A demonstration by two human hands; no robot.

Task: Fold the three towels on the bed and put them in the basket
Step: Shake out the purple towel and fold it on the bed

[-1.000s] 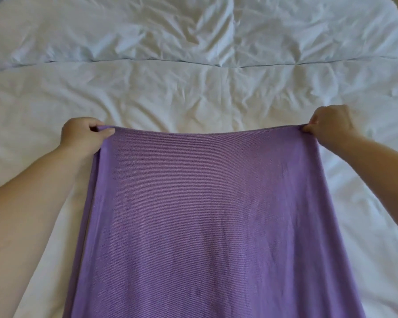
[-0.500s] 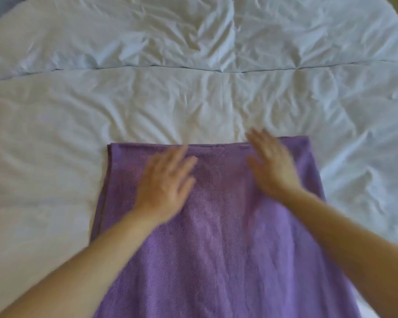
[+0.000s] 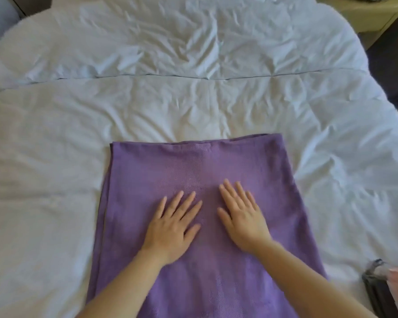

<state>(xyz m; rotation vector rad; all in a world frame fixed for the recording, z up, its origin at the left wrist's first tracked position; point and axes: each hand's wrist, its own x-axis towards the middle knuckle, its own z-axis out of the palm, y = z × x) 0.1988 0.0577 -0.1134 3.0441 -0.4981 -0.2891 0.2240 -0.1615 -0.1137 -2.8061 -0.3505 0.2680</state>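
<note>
I can read no writing, label, brand, number or sign anywhere in my head view. The purple towel [image 3: 193, 166] and the white bedding [image 3: 193, 106] are plain cloth, and the dark object [image 3: 375, 292] at the lower right edge is too blurred for me to make out any marking.
</note>
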